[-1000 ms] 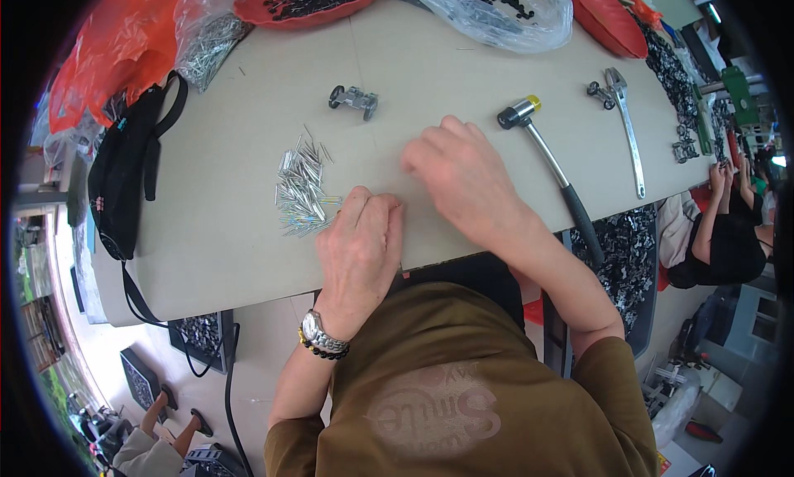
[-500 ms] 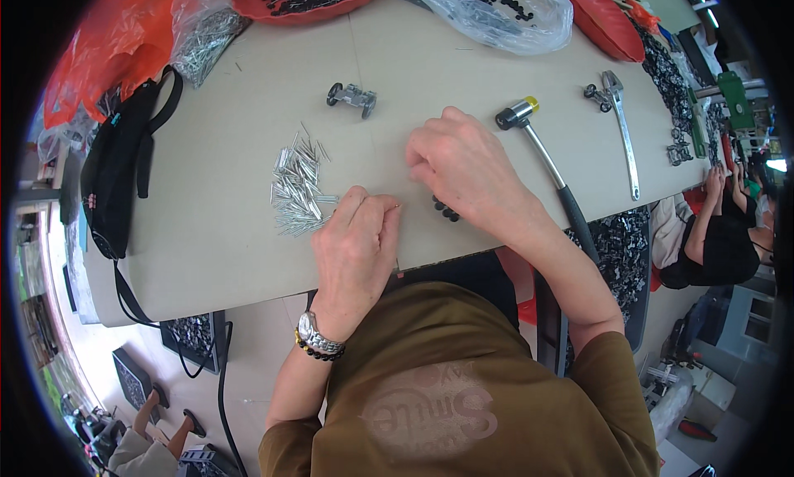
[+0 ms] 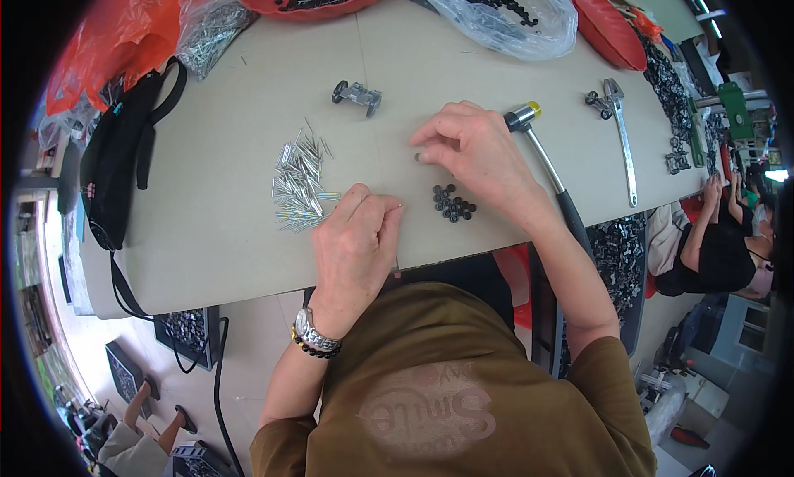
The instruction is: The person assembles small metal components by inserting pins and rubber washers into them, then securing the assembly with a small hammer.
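Observation:
My left hand [image 3: 354, 241] is closed in a pinch near the table's front edge. A tiny bright tip of a thin metal pin [image 3: 401, 205] peeks out at its fingertips; the rest is hidden. Beside that hand lies a heap of silvery metal pins [image 3: 299, 179]. My right hand [image 3: 475, 150] is open, thumb and fingers apart, above the table. A small dark round piece [image 3: 418, 157] shows right by the thumb tip; whether it touches the thumb I cannot tell. Between my hands and nearer to me sits a cluster of small black wheels [image 3: 453, 204].
A small grey wheeled chassis [image 3: 357, 96] stands farther back. To the right lie a mallet [image 3: 542, 150] and an adjustable wrench [image 3: 622, 142]. A black bag [image 3: 120, 162] rests at left. Red trays [image 3: 322, 12] and a clear bag [image 3: 504, 30] line the far side. Another person sits at far right.
My right hand has opened its fingers and shifted slightly right and back, uncovering the black wheels. The small round piece now shows by its thumb. My left hand keeps its pinch.

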A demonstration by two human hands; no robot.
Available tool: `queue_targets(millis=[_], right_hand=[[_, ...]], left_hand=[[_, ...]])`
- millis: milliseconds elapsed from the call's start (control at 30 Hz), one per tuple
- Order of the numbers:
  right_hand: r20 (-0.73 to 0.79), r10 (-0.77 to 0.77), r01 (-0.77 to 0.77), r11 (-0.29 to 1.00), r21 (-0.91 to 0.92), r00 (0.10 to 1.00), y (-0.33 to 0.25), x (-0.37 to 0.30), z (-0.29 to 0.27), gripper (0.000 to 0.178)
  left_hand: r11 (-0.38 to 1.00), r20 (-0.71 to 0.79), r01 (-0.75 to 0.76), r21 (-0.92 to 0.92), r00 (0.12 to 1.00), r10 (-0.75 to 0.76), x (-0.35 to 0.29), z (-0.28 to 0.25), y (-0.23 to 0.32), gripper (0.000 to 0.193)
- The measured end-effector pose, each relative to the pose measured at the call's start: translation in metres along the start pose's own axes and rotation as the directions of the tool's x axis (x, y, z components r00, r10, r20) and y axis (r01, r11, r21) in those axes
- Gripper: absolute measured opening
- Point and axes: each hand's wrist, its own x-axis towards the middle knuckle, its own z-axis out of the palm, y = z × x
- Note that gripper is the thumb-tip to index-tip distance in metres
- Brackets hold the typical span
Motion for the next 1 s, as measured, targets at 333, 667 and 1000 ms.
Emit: queue_targets(millis=[333,667,1000], right_hand=[[0.019,-0.154,0.155,0.979,-0.131,0.988,-0.011,-0.013,0.005,0.012],[-0.030,-0.267,0.268,0.963,0.026,0.963,-0.028,-0.038,0.019,0.016],[-0.037,-0.255,0.256,0.966,0.038,0.966,-0.025,-0.038,0.025,0.016]], left_hand=[[1.000,-0.011,0.010,-0.012,1.000,-0.010,0.002,-0.001,0.001,0.010],[1.000,0.030,-0.025,-0.006,0.999,0.026,0.000,-0.003,-0.003,0.012],[1.000,0.030,-0.018,-0.009,0.999,0.018,-0.002,-0.004,-0.003,0.012]])
